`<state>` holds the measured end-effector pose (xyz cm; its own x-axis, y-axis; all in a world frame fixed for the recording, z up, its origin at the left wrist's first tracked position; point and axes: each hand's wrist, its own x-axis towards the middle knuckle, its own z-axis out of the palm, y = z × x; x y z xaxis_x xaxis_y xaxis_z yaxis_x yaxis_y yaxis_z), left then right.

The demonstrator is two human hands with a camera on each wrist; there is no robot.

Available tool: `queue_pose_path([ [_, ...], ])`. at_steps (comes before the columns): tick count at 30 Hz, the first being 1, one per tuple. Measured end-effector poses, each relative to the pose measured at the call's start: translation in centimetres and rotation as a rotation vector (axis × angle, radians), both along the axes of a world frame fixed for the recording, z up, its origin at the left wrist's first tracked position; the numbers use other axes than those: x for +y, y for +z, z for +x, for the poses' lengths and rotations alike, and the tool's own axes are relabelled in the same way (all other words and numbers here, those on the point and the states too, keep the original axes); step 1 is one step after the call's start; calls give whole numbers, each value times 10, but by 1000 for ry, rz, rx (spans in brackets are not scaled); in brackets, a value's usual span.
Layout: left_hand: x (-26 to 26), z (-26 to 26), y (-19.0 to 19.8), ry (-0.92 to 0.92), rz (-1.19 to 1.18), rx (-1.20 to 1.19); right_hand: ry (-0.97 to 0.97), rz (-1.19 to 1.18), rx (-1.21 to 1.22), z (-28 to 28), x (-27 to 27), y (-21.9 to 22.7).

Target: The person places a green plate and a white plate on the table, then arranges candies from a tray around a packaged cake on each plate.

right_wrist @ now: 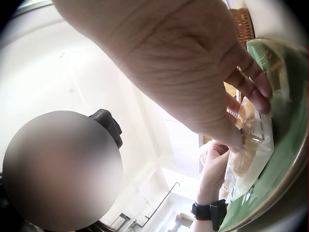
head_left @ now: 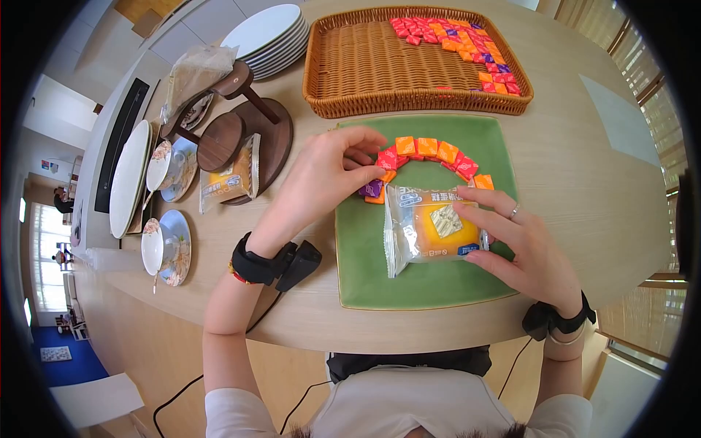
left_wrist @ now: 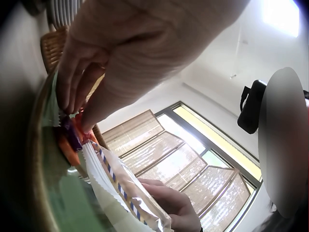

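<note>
Room, bright around me: daylight through the window point(left_wrist: 186, 133), one ceiling patch point(left_wrist: 282, 17) blown white, glints on the wrapped cake point(head_left: 436, 225), head view bowed with black corners, wrist views hazy, near plate rim point(left_wrist: 36, 145) blurred.

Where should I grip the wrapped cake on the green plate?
Grip the wrapped cake across its bulging body, probably from the right, where the right hand holds it; its crimped left end looks thin, and candies and the left hand crowd that side.
</note>
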<state>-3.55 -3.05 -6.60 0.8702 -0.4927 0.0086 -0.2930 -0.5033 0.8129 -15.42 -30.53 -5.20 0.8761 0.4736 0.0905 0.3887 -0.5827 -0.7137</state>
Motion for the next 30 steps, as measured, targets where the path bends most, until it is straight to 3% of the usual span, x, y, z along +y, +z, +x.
queue_pose_path([
  [30, -2, -1, -2, 27, 100, -110, 11, -12, -30, 0, 0, 0],
])
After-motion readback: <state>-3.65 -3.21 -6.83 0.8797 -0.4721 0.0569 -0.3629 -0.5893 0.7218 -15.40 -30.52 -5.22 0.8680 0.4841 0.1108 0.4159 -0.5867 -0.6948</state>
